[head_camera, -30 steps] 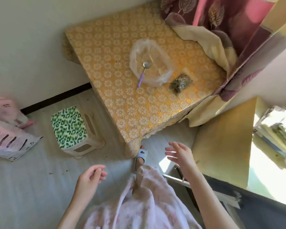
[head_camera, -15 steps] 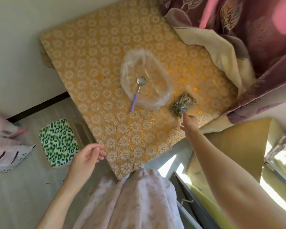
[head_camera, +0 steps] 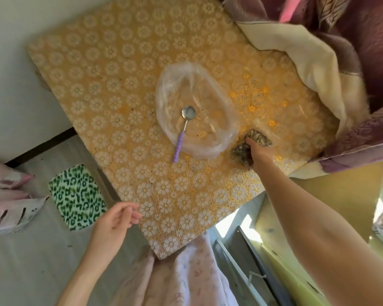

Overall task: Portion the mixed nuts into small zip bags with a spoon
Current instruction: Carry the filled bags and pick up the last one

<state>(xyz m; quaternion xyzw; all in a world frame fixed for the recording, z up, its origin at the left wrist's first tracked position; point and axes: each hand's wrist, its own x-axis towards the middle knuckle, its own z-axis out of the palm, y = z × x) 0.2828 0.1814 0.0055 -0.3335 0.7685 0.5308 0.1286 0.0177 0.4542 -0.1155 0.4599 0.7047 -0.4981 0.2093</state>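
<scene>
Lower centre of the frame: your left hand (head_camera: 114,224) hovers over the near table edge, fingers loosely curled, holding nothing. Right of centre: your right hand (head_camera: 255,152) rests on the bag of mixed nuts (head_camera: 250,144), on the table (head_camera: 97,74) just right of the clear plastic bag (head_camera: 196,111); whether the fingers have closed on it cannot be told. Take the nut bag by its neck and lift it level, so nothing spills. The spoon (head_camera: 184,130) lies on the clear bag, long axis near-vertical in frame, bowl toward the top, purple handle pointing down-left toward you.
</scene>
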